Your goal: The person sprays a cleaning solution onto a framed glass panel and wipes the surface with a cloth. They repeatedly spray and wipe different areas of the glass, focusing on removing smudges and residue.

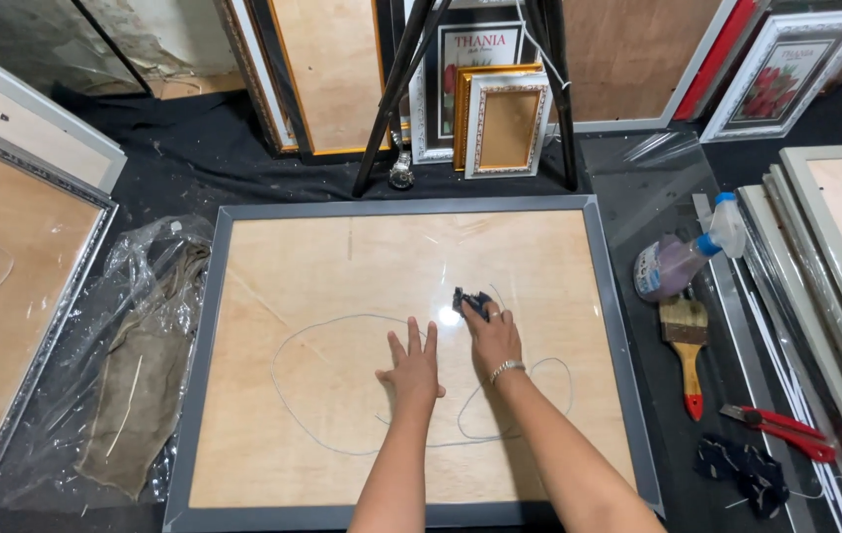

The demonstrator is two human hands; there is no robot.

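1. The left hand (411, 370) is laid flat on the glass (362, 286), palm down, fingers spread apart and pointing away from the person — nothing is held in it.
2. The right hand (492, 339) is closed on a dark cloth (470, 302), which is pressed against the glass just ahead of the fingertips; a bracelet (507, 370) is worn at the wrist.
3. The two hands are set close side by side, near the middle of the pane, the right slightly further forward.
4. The glass is seated in a large grey frame (199, 345) lying flat on a black surface, with a plywood backing and a loose loop of cord (288, 415) seen through it.
5. A bright glare spot is seen on the glass just left of the cloth.
6. To the right of the frame a spray bottle (683, 259) is lying on its side, with a brush (688, 341) just below it, red-handled cutters (781, 429) nearer the person, and a second dark rag (742, 472) beside them.
7. To the left, crumpled clear plastic (135, 326) is spread over a drab piece of fabric.
8. Other frames (505, 123) are leaned against the far wall — more are stacked flat at both sides.
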